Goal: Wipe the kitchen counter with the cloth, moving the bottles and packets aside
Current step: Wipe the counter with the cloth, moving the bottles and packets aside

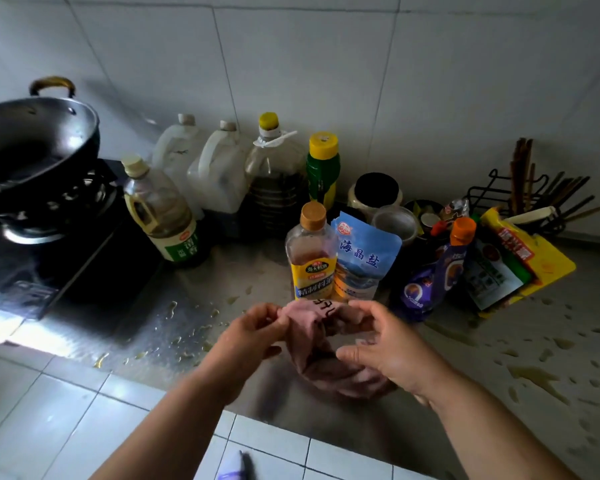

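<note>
- Step in hand: both hands gather the pink cloth point(312, 327) above the steel counter point(465, 393); left hand point(253, 336) pinches a corner, right hand point(378, 351) curls loosely around the bunched folds.
- Next, likely: shift the cooking-wine bottle point(310, 252) and salt packet point(361, 258) just beyond the fingertips.
- Oily droplets dot the counter either side; white wall tiles point(291, 64) behind.
</note>
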A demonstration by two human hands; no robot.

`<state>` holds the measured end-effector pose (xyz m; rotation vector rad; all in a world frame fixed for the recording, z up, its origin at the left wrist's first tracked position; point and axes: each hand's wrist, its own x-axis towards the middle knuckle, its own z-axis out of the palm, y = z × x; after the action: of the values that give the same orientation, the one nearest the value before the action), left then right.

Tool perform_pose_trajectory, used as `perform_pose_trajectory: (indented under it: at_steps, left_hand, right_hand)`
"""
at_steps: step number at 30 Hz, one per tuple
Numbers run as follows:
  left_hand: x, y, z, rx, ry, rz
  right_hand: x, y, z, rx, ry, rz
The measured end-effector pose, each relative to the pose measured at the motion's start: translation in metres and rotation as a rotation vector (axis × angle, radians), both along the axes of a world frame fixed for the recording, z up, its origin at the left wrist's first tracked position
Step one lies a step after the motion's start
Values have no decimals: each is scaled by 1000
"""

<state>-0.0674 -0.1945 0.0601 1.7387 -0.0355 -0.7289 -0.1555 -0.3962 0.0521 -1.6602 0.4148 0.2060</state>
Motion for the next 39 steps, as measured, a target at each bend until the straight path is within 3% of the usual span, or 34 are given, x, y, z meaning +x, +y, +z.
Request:
perform_pose_trajectory:
  at_steps: [6, 11, 14, 19, 26, 31, 33, 35, 39]
  left_hand:
    - [27, 39, 15, -186, 37, 269]
    - [51, 69, 24, -294, 20, 264]
    - [73, 85, 30, -307, -32, 234]
    - [120, 121, 34, -269, -88, 242]
    - [176, 144, 29, -238, -146, 198]
    - [197, 145, 27, -215, -131, 62]
    - [202, 142, 23, -177, -111, -23]
    - [203, 140, 18, -114, -106, -62]
    - [203, 141, 6, 78, -147, -87]
  right_hand:
    - [20, 31, -4, -252, 83, 198]
    - [49, 65, 6, -506, 48, 330]
    - [67, 83, 13, -552, -25, 232]
    - [96, 114, 30, -394, -97, -28]
    - [140, 149, 29, -588, -237, -310]
    - [178, 152, 44, -664, -230, -580]
    - [193, 152, 45, -702, -253, -577]
    - [204, 153, 36, -817, -160, -411]
    - [219, 163, -15, -893, 207, -192]
